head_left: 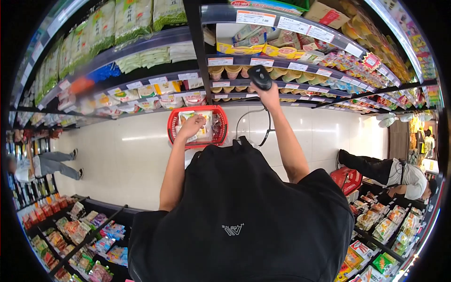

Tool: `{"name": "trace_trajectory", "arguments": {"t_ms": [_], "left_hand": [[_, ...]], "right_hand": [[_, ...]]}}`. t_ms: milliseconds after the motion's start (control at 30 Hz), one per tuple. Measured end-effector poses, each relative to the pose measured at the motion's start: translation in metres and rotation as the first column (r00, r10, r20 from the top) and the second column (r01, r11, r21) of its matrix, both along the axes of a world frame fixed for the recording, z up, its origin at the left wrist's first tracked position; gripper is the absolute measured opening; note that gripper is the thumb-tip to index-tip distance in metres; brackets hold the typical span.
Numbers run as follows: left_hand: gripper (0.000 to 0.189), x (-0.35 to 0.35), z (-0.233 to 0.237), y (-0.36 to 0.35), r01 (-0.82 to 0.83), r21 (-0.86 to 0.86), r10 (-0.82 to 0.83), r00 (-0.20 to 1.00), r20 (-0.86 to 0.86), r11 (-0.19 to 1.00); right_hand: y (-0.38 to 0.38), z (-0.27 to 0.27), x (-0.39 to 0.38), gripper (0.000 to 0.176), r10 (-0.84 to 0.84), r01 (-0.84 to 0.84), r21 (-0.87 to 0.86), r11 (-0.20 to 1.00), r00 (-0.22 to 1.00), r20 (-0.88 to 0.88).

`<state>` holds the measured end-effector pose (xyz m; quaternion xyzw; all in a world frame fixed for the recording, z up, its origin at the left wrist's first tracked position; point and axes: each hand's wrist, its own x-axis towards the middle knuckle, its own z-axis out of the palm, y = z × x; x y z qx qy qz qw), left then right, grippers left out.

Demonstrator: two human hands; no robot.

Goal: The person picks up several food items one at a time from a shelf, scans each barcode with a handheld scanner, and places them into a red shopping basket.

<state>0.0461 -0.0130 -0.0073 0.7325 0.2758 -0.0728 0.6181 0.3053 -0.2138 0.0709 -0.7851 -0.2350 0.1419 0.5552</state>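
Observation:
My right hand (268, 96) is wrapped round a black handheld scanner (260, 77), raised in front of the lower shelves and their price labels. A dark cord or strap (267, 136) hangs below that hand. My left hand (191, 127) is over a red shopping basket (172, 123), palm down with its fingers loosely bent and partly apart. Nothing shows in its grip. White plastic packages (202, 134) lie in the basket beneath it, partly covered by the hand.
Shelves ahead carry wrapped goods, cups (232, 72) and noodle packs (134, 21). Low displays of packaged food (80, 225) stand behind me. One person (56, 164) is at the left; another person (408, 176) bends at the right beside a red basket (346, 180).

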Motion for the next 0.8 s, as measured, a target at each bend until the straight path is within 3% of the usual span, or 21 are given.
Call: {"name": "trace_trajectory", "arguments": {"t_ms": [133, 200, 267, 533, 667, 733, 800], "left_hand": [[0.034, 0.002, 0.007, -0.004, 0.012, 0.001, -0.012, 1.000, -0.021, 1.000], [0.033, 0.004, 0.004, -0.004, 0.021, 0.007, -0.021, 1.000, 0.009, 1.000], [0.032, 0.006, -0.003, -0.003, 0.025, 0.006, -0.025, 1.000, -0.003, 1.000], [0.037, 0.002, -0.001, -0.004, -0.003, -0.057, 0.004, 1.000, 0.023, 0.998], [0.032, 0.003, 0.021, -0.007, -0.022, -0.053, 0.021, 1.000, -0.016, 0.998], [0.033, 0.002, 0.016, -0.004, -0.020, -0.050, 0.019, 1.000, -0.019, 0.999], [0.033, 0.001, 0.012, -0.001, -0.021, -0.052, 0.020, 0.999, -0.026, 0.998]], "right_hand": [[0.015, 0.083, 0.014, 0.043, -0.041, -0.007, 0.142, 0.990, 0.943, 0.331], [0.023, 0.093, 0.025, 0.044, -0.069, 0.024, 0.119, 0.993, 0.916, 0.396], [0.033, 0.085, 0.045, 0.051, -0.002, 0.017, -0.019, 1.000, 0.799, 0.601], [0.059, 0.093, 0.050, 0.053, 0.125, -0.061, -0.180, 0.982, 0.919, 0.373], [0.064, 0.087, 0.054, 0.047, 0.085, -0.039, -0.125, 0.991, 0.917, 0.390], [0.064, 0.086, 0.054, 0.045, 0.029, -0.008, -0.088, 0.996, 0.970, 0.241], [0.060, 0.087, 0.049, 0.044, -0.006, 0.012, -0.018, 1.000, 0.958, 0.286]]}}
